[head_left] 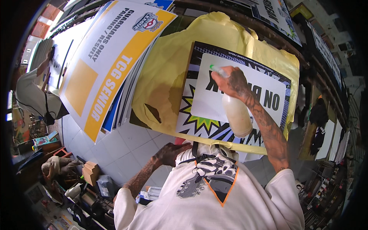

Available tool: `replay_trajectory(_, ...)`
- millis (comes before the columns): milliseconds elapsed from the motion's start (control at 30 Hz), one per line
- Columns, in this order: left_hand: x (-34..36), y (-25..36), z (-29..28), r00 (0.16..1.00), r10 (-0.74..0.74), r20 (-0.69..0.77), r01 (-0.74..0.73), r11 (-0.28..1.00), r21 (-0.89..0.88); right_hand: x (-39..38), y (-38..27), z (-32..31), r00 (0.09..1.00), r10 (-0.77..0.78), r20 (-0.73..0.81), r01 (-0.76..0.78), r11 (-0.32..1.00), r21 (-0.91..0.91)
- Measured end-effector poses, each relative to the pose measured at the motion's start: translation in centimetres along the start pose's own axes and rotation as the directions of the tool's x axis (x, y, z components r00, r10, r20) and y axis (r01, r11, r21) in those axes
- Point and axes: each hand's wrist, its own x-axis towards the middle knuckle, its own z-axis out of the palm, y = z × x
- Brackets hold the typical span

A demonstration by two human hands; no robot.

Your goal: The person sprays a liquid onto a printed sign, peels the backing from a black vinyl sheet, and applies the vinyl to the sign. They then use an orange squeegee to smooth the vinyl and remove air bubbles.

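My right hand [233, 81] is closed around the neck of a spray bottle [237, 115], a translucent one with cloudy pale liquid and a green nozzle tip. The bottle tilts above a printed board [203, 100] with a white panel, dark lettering and a green starburst, and hides part of it. Under the board, crumpled yellow paper [163, 92] covers the worktop. My left hand [172, 152] rests at my waist, its fingers bent in against my shirt. A bit of something red [179, 141] shows beside those fingers; what it is I cannot make out.
Leaning over the worktop's left side is a stack of large white-and-yellow printed boards [115, 57]. More printed boards [274, 19] lie at the far right. A person [34, 92] works at the far left, and another person [63, 168] bends low near a cardboard box [91, 172].
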Motion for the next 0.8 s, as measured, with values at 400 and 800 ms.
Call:
replay_trajectory(400, -0.6, 0.0, -0.9, 1.000, 0.014, -0.001, -0.014, 0.999, -0.033, -12.9, -4.9, 4.8, 0.942, -0.235, 0.239, 0.222, 0.972, 0.081)
replay_trajectory(800, -1.5, -1.6, -2.0, 0.955, -0.148, 0.256, 0.133, 0.988, 0.074, -7.8, -1.4, 0.3, 0.992, -0.001, -0.127, 0.028, 0.978, 0.207)
